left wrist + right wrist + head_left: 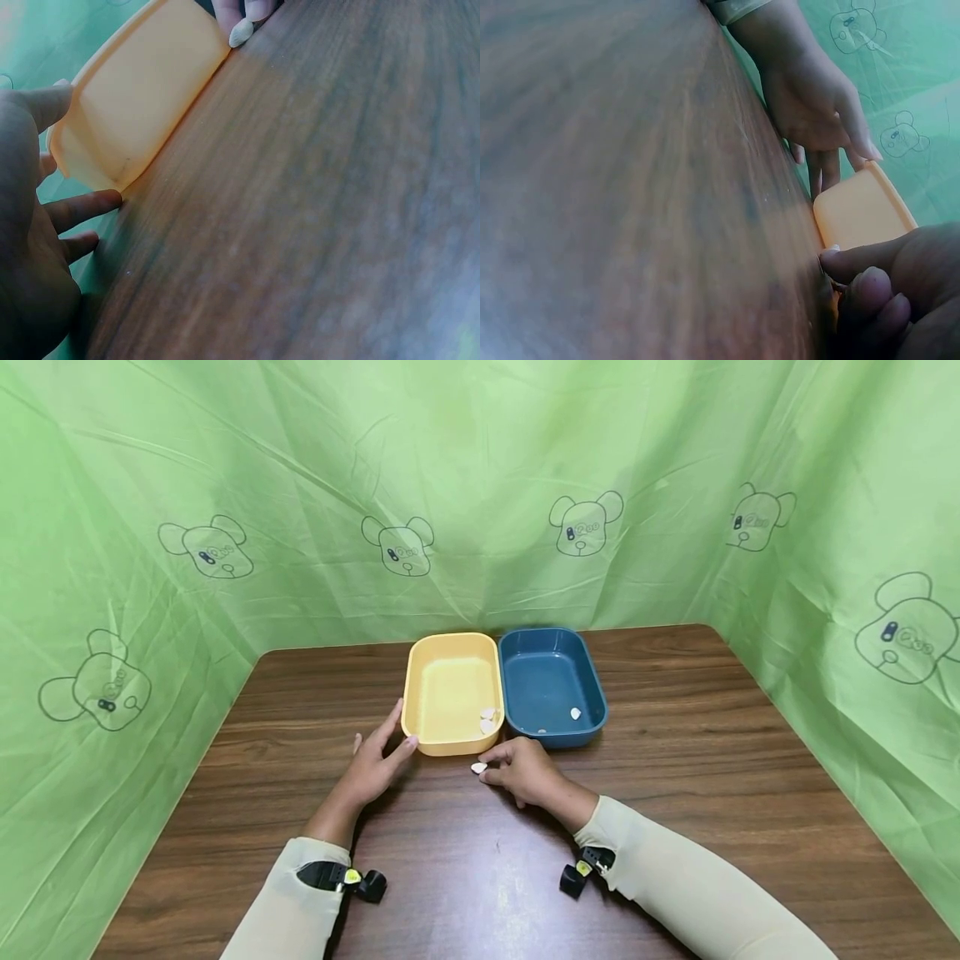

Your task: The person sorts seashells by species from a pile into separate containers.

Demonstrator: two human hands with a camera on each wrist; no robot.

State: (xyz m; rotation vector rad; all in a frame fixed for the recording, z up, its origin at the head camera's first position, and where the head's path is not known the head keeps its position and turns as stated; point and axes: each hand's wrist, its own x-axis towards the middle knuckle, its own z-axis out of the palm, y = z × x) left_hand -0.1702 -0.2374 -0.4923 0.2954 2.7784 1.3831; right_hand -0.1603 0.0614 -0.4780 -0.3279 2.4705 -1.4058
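A small white shell (478, 767) is pinched between the thumb and fingertips of my right hand (528, 772), low over the table in front of the yellow bin (453, 748). In the left wrist view the shell (241, 33) looks pale and faintly ridged. My left hand (372, 768) rests with spread, fairly straight fingers against the yellow bin's near left corner. Inside that bin, white shells (487, 725) lie at the near right corner. In the right wrist view, the right thumb and curled fingers (870, 289) hide most of the held shell.
A blue bin (551, 742) stands directly right of the yellow one, with a white shell (575, 713) and another small pale piece (542, 731) inside. Both bins sit on a brown wooden table (675, 735). Green curtains (480, 468) enclose the back and sides.
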